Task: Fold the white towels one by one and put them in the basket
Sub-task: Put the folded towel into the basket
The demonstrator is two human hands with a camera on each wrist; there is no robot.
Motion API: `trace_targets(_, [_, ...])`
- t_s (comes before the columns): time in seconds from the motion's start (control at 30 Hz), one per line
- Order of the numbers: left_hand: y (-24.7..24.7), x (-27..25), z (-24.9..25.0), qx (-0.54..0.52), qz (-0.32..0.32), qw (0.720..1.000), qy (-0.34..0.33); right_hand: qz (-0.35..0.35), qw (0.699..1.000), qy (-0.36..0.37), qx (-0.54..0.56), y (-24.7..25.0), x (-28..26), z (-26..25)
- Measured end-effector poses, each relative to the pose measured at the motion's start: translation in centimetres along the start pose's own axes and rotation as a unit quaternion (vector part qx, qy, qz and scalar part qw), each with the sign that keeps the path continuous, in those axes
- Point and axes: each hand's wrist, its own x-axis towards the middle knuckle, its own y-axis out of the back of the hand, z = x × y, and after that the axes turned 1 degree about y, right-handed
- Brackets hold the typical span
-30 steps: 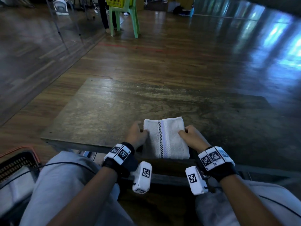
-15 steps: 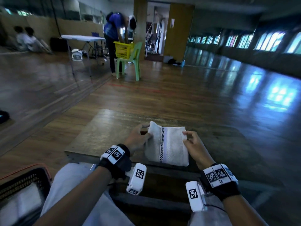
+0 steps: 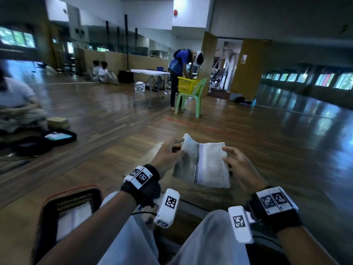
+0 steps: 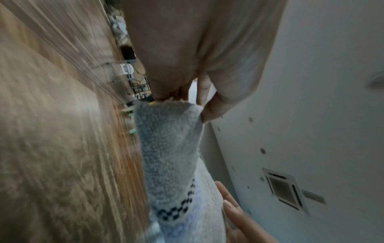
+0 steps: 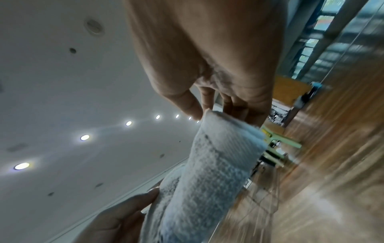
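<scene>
Hall with glossy wooden floor [image 3: 248, 142] | your left hand [image 3: 168, 157] and right hand [image 3: 238, 167] pinch opposite edges of the folded white towel with checkered stripe [image 3: 206, 165], held aloft | keep layers stacked, carry left into the black mesh basket [image 3: 76, 199].

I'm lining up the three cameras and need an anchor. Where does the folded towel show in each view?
Head: towel at centre, held between the left hand and right hand.
Left wrist: it runs from centre to the bottom edge, pinched at its top.
Right wrist: lower centre, its top end under the fingers.
Shared landmark: the green chair.
</scene>
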Motion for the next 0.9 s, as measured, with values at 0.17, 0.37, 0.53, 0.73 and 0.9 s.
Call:
trace_targets(0.17, [6.7, -1.6, -1.1, -0.009, 0.1, 0.995, 0.022, -0.102, 0.994, 0.025, 0.021, -6.8, 2.7, -1.1])
trace_targets(0.37, [14.6, -5.2, -2.8, -0.014, 0.234, 0.972, 0.035, -0.242, 0.969, 0.041, 0.041, -16.8, 3.9, -1.6])
trace_targets(0.53, [20.8, -9.3, -5.3, 0.019, 0.329, 0.942, 0.066, -0.335, 0.94, 0.041, 0.055, -25.1, 3.3, -1.4])
trace_targets(0.73, [26.6, -12.1, -9.8, 0.016, 0.392, 0.913, 0.108, -0.392, 0.919, 0.038, 0.032, -33.7, 2.9, 0.8])
trace_targets(0.9, [29.4, -12.0, -16.1, 0.007, 0.404, 0.897, 0.178, -0.397, 0.917, 0.011, -0.035, -39.8, 3.2, 5.6])
